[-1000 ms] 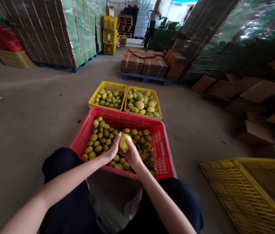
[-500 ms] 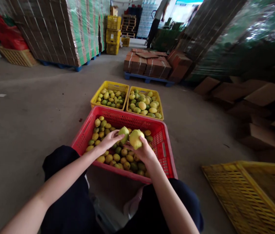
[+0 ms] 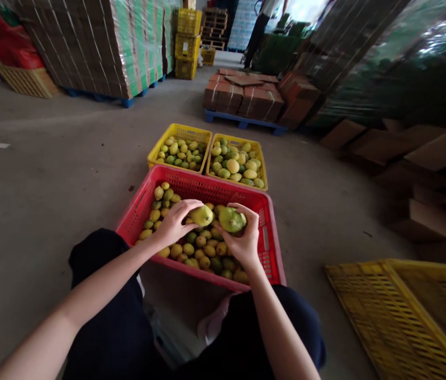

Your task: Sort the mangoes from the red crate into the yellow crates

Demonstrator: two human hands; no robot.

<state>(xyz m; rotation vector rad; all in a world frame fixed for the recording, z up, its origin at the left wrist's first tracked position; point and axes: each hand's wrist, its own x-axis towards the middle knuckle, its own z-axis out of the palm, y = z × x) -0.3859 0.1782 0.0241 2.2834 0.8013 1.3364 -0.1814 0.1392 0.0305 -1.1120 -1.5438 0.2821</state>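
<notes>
Drawn apart since a half second ago, the left hand (image 3: 178,221) and right hand (image 3: 244,232) now each hold one fruit above the red crate (image 3: 273,232), with a small space between the two. Thumb and fingers of the left hand pinch a yellow-green lemon (image 3: 201,216) from its side, while those of the right hand curl around a larger, greener lemon (image 3: 232,220), its end turned toward the head camera. Below them more lemons (image 3: 189,249) lie in the red crate, and two yellow crates (image 3: 160,142) of similar fruit stand just beyond its far rim.

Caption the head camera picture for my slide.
Left hand and right hand each hold a fruit over the red crate.
</notes>
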